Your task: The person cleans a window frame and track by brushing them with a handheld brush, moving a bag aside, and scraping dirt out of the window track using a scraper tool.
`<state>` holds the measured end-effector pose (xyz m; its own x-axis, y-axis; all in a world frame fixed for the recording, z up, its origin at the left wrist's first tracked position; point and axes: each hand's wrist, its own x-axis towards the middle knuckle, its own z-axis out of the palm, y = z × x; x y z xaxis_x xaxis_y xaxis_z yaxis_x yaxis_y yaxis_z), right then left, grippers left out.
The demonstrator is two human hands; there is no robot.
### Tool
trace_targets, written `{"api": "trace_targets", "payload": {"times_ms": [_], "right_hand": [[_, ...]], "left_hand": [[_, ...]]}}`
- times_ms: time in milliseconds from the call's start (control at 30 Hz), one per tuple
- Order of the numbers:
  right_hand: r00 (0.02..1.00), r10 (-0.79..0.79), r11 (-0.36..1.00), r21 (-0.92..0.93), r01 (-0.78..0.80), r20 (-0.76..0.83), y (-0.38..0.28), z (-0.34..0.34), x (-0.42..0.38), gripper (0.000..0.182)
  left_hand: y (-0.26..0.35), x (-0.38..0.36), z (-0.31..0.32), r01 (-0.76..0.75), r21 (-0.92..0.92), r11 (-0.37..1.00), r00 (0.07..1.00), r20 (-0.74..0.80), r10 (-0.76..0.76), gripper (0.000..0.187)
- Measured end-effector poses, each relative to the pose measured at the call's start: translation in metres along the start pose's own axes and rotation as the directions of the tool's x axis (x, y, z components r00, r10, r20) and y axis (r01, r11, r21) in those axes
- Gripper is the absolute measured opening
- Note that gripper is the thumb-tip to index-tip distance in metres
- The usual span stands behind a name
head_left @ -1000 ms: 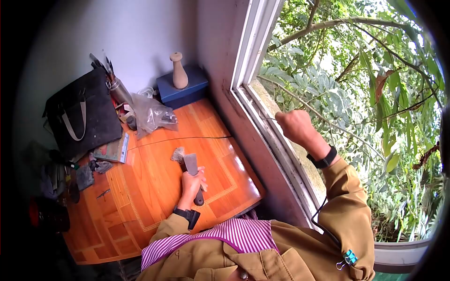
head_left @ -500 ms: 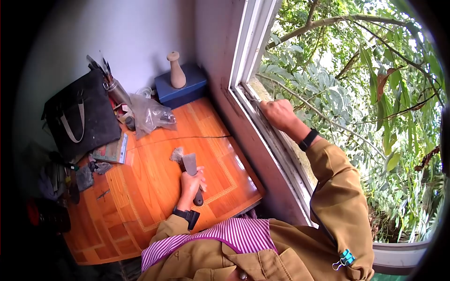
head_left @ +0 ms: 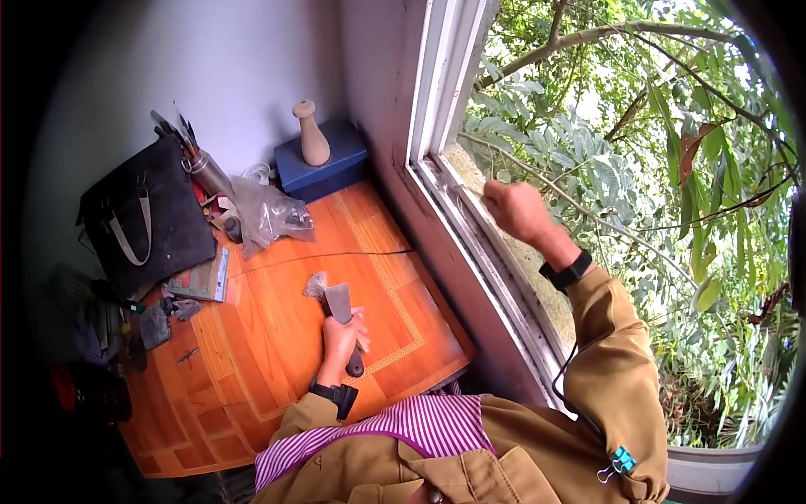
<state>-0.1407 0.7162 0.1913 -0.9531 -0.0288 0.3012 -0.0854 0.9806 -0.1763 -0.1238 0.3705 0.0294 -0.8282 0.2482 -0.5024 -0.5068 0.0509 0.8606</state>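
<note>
My left hand (head_left: pixel 340 338) is closed round a scraper (head_left: pixel 337 303) with a wide flat blade and a dark handle, over the wooden table (head_left: pixel 277 336). A grey, brush-like tuft (head_left: pixel 316 285) shows just beyond the blade. Past the window track (head_left: pixel 478 239), my right hand (head_left: pixel 514 210) is raised over the outer ledge with its fingers closed. Whatever its fingertips hold, if anything, is too small to make out.
A black bag (head_left: pixel 147 218), a metal cup of tools (head_left: pixel 210 175) and a clear plastic bag (head_left: pixel 273 217) crowd the table's back left. A wooden figure (head_left: pixel 314 139) stands on a blue box (head_left: pixel 323 164). Branches (head_left: pixel 588 38) hang outside the window.
My right hand has moved away from the window track, a little to the right and outward. My left hand still holds the scraper in nearly the same place.
</note>
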Motion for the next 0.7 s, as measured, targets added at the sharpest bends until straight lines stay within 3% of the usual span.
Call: {"api": "trace_targets", "payload": {"times_ms": [100,333,367,433,500,567,600,633,700], "right_hand": [[0.992,-0.099,0.983,-0.146,0.109,0.077,0.002,0.021,0.007,0.006],[0.967,-0.24,0.918,-0.306,0.254,0.083,0.004,0.035,0.026,0.004],[0.968,-0.24,0.918,-0.306,0.253,0.079,0.005,0.035,0.024,0.004],[0.998,-0.065,0.911,-0.408,0.062,0.007,0.006,0.022,0.021,0.006],[0.977,0.17,0.947,-0.255,-0.197,-0.126,0.039,0.009,0.021,0.004],[0.93,0.358,0.906,-0.206,-0.369,-0.088,0.082,0.009,0.019,0.01],[0.901,0.435,0.9,0.031,-0.434,-0.015,0.081,0.001,0.022,0.014],[0.872,0.482,0.835,0.259,-0.485,0.078,0.076,-0.01,0.023,0.018],[0.911,0.412,0.798,0.471,-0.375,0.027,0.051,-0.027,0.028,0.023]], "left_hand": [[0.0,0.002,0.001,0.011,0.002,1.0,1.0,-0.018,-0.01,0.023],[0.0,-0.001,0.002,0.019,0.005,1.0,0.999,-0.026,-0.019,0.025],[0.0,-0.001,0.001,0.014,0.002,1.0,1.0,-0.023,-0.014,0.025],[0.0,0.002,0.0,0.014,0.0,1.0,1.0,-0.021,-0.014,0.025],[-0.002,0.0,0.001,0.01,-0.004,1.0,1.0,-0.017,-0.01,0.026],[0.001,-0.002,0.002,-0.006,0.001,1.0,1.0,-0.017,0.006,0.026],[-0.002,0.001,0.001,0.003,0.033,0.999,1.0,-0.026,-0.002,0.025],[-0.003,0.001,0.0,-0.023,0.048,0.999,1.0,-0.015,0.024,0.025],[-0.005,0.003,0.0,-0.002,0.036,0.999,1.0,-0.014,0.002,0.026]]}}
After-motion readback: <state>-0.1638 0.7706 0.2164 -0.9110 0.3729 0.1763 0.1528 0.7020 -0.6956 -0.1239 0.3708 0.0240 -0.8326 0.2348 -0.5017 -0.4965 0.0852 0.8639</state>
